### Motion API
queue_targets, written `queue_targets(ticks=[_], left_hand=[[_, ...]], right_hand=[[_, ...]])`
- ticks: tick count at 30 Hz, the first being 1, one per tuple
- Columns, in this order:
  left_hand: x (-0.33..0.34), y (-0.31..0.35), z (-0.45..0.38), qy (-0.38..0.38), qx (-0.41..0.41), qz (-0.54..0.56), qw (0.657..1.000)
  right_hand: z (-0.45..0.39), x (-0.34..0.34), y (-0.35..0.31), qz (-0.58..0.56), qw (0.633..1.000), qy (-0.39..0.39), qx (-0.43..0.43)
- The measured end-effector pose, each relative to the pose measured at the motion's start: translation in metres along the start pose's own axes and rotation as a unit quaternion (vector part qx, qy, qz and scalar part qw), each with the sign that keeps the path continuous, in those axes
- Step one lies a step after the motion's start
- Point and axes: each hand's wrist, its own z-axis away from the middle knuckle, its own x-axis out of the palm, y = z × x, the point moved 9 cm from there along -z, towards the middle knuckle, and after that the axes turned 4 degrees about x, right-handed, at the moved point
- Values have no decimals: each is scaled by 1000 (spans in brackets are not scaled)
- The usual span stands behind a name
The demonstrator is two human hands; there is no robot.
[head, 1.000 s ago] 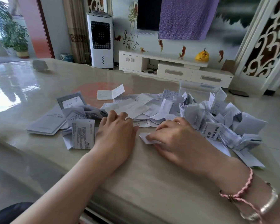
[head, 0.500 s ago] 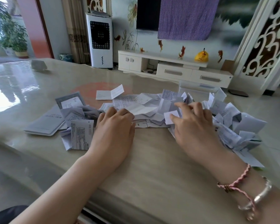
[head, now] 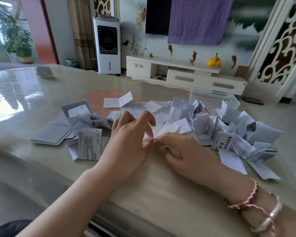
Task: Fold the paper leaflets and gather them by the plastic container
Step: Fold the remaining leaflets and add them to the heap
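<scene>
Many white paper leaflets lie scattered across the middle of the glossy table (head: pixel 152 194). A heap of folded leaflets (head: pixel 229 127) sits at the right, in front of a clear plastic container (head: pixel 210 95). Flat, larger leaflets (head: pixel 90 142) lie at the left. My left hand (head: pixel 130 139) and my right hand (head: pixel 183 153) meet at the centre, both pinching one thin white leaflet (head: pixel 166 130) that is blurred by motion. A pink cord bracelet and a silver bangle circle my right wrist.
A half-open leaflet (head: pixel 118 100) stands further back on the table. A small grey object (head: pixel 44 71) rests at the far left. Beyond the table stand a white air cooler (head: pixel 107 47) and a white TV cabinet (head: pixel 186 72).
My right hand came back from the folded heap toward the centre. My left hand lifted off the table, and both now pinch one leaflet between them.
</scene>
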Motion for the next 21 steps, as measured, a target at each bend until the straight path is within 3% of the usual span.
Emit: queue_targets(ticks=[7,11,18,21], left_hand=[[6,-9,6,-35,-21,-1,999],[13,-17,9,-55,-45,68,995],[13,-10,12,-63,-78,159,982],[14,-11,13,-76,-118,203,969]], right_hand=[[8,-30,24,-119,987,76,77],[6,-31,32,-178,976,78,93],[8,-32,25,-67,991,51,105],[9,-26,35,-96,983,9,156]])
